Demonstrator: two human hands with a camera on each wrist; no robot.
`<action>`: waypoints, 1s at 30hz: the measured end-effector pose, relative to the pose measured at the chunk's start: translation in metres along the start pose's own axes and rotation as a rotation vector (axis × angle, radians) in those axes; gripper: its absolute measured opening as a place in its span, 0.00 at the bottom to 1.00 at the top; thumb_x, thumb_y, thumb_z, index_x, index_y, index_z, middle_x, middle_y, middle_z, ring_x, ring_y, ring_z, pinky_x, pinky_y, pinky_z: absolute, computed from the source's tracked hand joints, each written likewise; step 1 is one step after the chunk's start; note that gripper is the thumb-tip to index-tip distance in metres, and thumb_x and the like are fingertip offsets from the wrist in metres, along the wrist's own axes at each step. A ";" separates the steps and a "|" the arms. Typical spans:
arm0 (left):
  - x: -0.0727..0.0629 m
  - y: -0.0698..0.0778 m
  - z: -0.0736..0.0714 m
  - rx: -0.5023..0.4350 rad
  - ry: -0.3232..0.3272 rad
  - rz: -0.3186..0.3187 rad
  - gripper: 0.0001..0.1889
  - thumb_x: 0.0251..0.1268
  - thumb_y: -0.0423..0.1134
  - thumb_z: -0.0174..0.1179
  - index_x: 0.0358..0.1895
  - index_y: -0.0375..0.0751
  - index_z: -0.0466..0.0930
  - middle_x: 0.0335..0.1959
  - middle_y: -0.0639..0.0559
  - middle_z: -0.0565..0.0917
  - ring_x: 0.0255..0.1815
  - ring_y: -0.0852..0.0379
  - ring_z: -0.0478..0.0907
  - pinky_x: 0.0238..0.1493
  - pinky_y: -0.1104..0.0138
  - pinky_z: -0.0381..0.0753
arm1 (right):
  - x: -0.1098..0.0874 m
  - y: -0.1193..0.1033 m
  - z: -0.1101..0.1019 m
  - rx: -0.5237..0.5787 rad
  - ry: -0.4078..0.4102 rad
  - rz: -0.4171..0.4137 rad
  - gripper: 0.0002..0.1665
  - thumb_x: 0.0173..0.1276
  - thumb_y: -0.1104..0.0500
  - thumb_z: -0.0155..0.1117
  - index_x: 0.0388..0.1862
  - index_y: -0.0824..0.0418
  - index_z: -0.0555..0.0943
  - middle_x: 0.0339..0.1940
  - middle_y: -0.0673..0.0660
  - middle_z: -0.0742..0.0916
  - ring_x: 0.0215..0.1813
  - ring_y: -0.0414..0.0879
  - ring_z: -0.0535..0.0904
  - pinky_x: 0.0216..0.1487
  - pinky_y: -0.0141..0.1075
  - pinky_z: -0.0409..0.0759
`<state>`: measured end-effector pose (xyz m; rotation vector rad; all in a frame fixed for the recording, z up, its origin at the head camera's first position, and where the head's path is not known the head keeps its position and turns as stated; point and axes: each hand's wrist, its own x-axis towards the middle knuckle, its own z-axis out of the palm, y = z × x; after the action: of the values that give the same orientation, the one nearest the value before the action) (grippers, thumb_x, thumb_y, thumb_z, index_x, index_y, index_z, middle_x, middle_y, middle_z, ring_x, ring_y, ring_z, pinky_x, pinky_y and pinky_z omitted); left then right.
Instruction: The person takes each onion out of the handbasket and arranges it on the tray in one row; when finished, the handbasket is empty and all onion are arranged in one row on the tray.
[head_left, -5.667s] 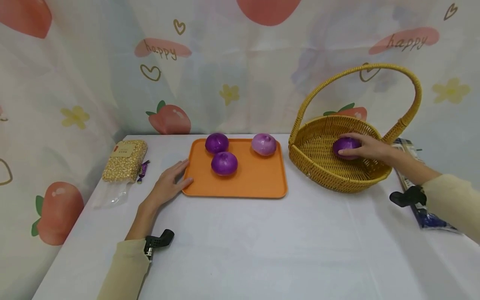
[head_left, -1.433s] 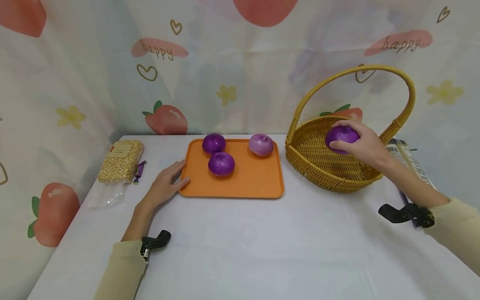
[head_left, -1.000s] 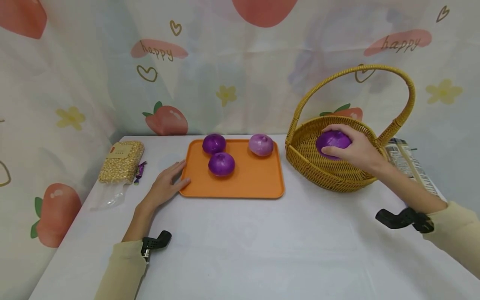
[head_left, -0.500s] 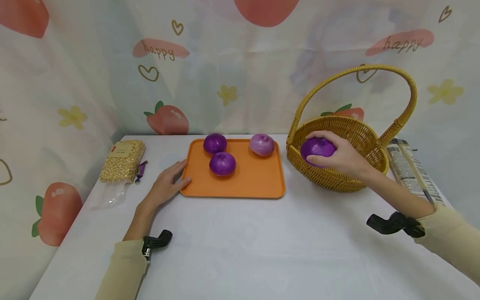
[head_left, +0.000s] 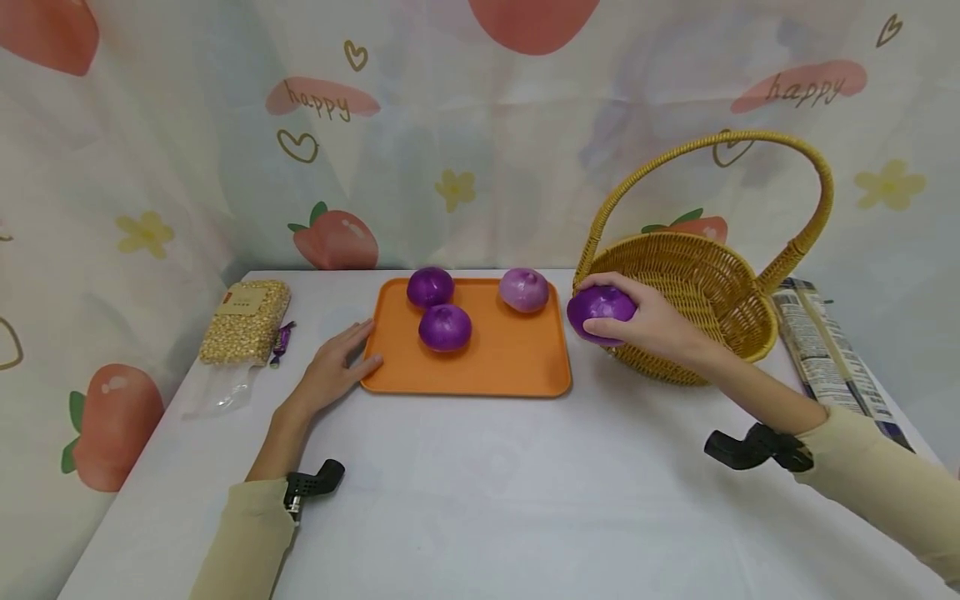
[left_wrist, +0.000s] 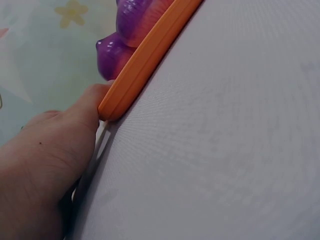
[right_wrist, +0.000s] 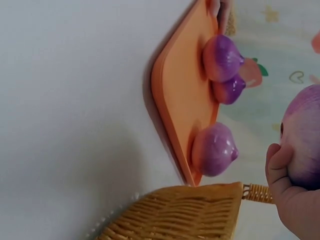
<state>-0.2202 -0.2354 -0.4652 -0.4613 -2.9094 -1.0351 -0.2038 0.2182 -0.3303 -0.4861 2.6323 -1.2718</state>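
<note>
My right hand (head_left: 651, 320) grips a dark purple onion (head_left: 600, 313), thumb in front and fingers over the top. It is in the air at the left rim of the wicker basket (head_left: 693, 287), beside the tray's right edge. The right wrist view shows this onion (right_wrist: 305, 135) close up, with the thumb against it. On the orange tray (head_left: 510, 358) lie two dark purple onions (head_left: 446, 327) (head_left: 430, 287) at the left and a paler one (head_left: 524, 290) at the back right. My left hand (head_left: 333, 367) rests against the tray's left edge, fingers extended; its thumb touches the rim (left_wrist: 107, 107).
A bag of yellow kernels (head_left: 246, 321) and a small purple-wrapped candy (head_left: 282, 343) lie at the left. Right of the basket is a printed packet (head_left: 832, 350), partly behind my forearm. The basket's tall handle (head_left: 750, 137) arches upward. A patterned cloth (head_left: 510, 200) hangs behind the table.
My right hand has lifted the onion from inside the basket and carried it left, past the basket's left rim. The left hand and the tray with its onions have stayed put.
</note>
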 end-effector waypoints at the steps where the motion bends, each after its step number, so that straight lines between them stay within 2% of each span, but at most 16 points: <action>1: 0.000 0.000 0.000 0.000 0.000 -0.001 0.37 0.67 0.52 0.60 0.75 0.46 0.58 0.76 0.49 0.62 0.79 0.44 0.54 0.77 0.46 0.55 | 0.001 -0.002 0.001 0.006 -0.002 -0.002 0.30 0.67 0.52 0.64 0.66 0.52 0.68 0.68 0.63 0.72 0.66 0.65 0.68 0.55 0.56 0.82; 7: 0.000 0.000 0.000 0.001 -0.002 -0.004 0.37 0.67 0.52 0.60 0.75 0.46 0.58 0.76 0.49 0.62 0.79 0.43 0.54 0.77 0.45 0.54 | 0.008 -0.009 0.013 0.039 -0.038 -0.007 0.30 0.66 0.53 0.65 0.66 0.51 0.69 0.66 0.63 0.73 0.64 0.64 0.70 0.50 0.48 0.85; 14: 0.000 -0.002 0.000 0.005 0.010 0.016 0.36 0.67 0.51 0.61 0.75 0.46 0.59 0.76 0.49 0.63 0.78 0.44 0.55 0.77 0.47 0.56 | 0.021 -0.008 0.028 0.019 -0.063 0.007 0.31 0.65 0.51 0.66 0.66 0.51 0.69 0.66 0.61 0.73 0.64 0.63 0.70 0.56 0.54 0.81; 21: 0.000 -0.002 0.000 0.002 0.013 0.018 0.36 0.67 0.51 0.60 0.75 0.46 0.59 0.76 0.50 0.63 0.78 0.44 0.55 0.77 0.47 0.55 | 0.033 -0.002 0.043 0.025 -0.080 0.037 0.33 0.64 0.50 0.68 0.66 0.51 0.69 0.68 0.62 0.71 0.65 0.62 0.70 0.60 0.55 0.80; 30: 0.001 -0.002 0.000 -0.001 0.007 0.018 0.37 0.67 0.51 0.60 0.75 0.46 0.59 0.76 0.48 0.63 0.78 0.44 0.55 0.77 0.47 0.55 | 0.050 0.005 0.060 -0.066 -0.086 0.014 0.36 0.60 0.49 0.71 0.66 0.55 0.70 0.66 0.67 0.70 0.65 0.64 0.70 0.60 0.56 0.79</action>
<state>-0.2215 -0.2361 -0.4664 -0.4815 -2.8929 -1.0337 -0.2338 0.1597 -0.3720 -0.5202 2.6080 -1.1365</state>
